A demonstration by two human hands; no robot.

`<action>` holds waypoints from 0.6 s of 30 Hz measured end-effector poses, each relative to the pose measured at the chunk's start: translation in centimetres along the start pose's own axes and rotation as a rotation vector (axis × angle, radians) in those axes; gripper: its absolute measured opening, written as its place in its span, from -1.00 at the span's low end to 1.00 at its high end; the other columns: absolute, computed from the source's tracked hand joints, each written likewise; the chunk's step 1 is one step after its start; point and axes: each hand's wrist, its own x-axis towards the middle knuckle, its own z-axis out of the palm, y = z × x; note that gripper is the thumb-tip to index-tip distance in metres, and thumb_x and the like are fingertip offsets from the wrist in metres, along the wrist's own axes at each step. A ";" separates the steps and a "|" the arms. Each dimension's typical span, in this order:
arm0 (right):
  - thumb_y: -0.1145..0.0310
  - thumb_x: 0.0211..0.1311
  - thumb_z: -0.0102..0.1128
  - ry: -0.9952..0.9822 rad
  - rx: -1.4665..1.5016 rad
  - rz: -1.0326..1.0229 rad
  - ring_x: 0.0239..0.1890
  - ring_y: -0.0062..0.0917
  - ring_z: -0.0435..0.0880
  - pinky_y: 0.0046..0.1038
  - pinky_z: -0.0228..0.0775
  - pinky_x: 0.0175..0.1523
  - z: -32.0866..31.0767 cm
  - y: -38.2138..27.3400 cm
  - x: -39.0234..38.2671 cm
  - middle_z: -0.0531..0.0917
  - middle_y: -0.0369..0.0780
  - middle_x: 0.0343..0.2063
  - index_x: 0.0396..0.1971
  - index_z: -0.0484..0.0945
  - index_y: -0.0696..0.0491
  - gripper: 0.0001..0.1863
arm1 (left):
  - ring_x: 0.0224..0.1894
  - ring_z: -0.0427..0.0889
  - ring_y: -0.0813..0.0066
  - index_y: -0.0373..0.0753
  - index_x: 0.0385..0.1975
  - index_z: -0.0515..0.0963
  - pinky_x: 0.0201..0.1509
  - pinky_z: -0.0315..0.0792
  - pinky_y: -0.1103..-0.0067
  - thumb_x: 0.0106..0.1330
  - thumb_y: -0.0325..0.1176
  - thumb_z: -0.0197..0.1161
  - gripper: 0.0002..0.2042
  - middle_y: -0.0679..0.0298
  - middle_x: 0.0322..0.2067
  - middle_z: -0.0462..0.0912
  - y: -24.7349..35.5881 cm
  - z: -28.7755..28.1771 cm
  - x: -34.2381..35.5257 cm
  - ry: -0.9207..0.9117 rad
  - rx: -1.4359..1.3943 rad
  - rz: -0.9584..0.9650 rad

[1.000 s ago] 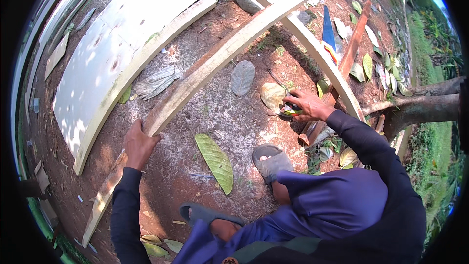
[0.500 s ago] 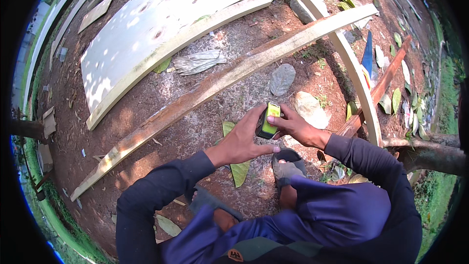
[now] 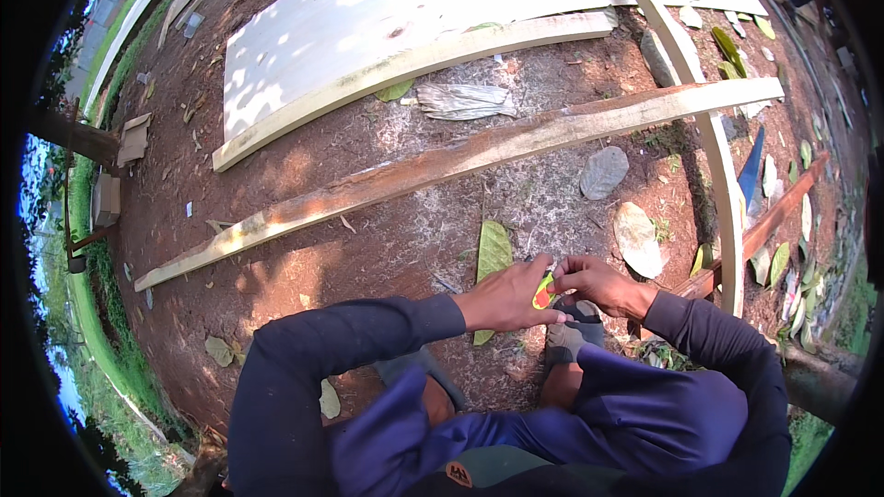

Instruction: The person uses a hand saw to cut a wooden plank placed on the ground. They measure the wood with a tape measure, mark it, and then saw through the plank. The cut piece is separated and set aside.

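Note:
Between my hands, just above my right foot, is a small yellow-green and black tape measure (image 3: 543, 291). A red-orange patch shows on the side turned up. My left hand (image 3: 502, 298) wraps around its body, the back of the hand facing up. At its right edge the bent fingers of my right hand (image 3: 603, 286) pinch together against it. Whether any blade is pulled out is hidden by the fingers. A long timber strip (image 3: 442, 158) with a rough brown edge lies on the ground beyond my hands.
A pale plywood sheet (image 3: 331, 41) lies farther off, with a timber strip (image 3: 414, 57) along its near edge. At right another strip (image 3: 723, 189) crosses the long one. Flat stones (image 3: 637, 239), a handsaw's blue blade (image 3: 751, 166), a reddish plank (image 3: 783, 212) and leaves (image 3: 494, 253) lie around.
The tape measure has been turned, so its red-orange patch now shows. My right fingers have shifted to its edge. My view has swung, and the ground things appear farther right.

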 end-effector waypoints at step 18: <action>0.36 0.35 0.34 0.977 0.369 -0.918 -0.16 -0.58 0.71 -0.49 0.61 -0.12 -38.0 -12.9 -17.7 0.71 -0.27 -0.22 -0.23 0.66 0.06 -0.89 | -0.27 0.56 0.57 -0.33 -0.17 0.65 -0.15 0.46 0.50 0.42 -0.24 0.36 -0.75 0.28 -0.35 0.68 -16.7 -4.4 -9.6 0.078 -0.138 -0.343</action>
